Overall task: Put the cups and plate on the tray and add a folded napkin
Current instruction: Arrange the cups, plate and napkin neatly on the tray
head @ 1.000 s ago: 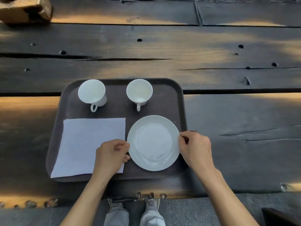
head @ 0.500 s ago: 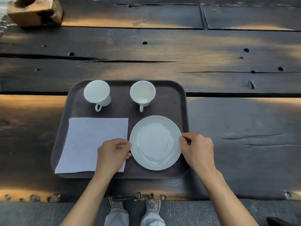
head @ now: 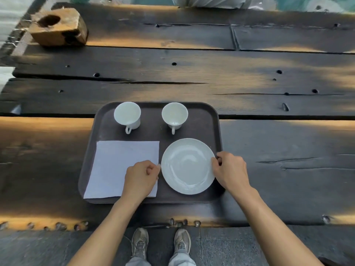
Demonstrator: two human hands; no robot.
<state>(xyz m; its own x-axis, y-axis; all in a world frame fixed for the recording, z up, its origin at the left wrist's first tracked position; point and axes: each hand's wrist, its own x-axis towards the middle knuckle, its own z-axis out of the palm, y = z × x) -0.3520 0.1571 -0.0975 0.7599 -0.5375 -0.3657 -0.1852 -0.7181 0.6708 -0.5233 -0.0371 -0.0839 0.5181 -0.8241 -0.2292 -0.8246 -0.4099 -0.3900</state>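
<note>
Both hands, left hand (head: 141, 176) and right hand (head: 230, 169), have fingers pinching the round white ceramic plate (head: 187, 166) by its rim on the dark brown plastic tray (head: 199, 112); yank it carelessly and it could bump the nearby white cup (head: 174, 115).

Work surface: dark weathered plank table (head: 192, 73), long cracks and seams between boards, scattered round holes, a row of nail heads along the near edge. Warm light falls in patches across the planks, the rest in shade. Wooden block (head: 58, 26) with a round hole at far left corner; grey stone paving (head: 240, 246) below the near edge.
</note>
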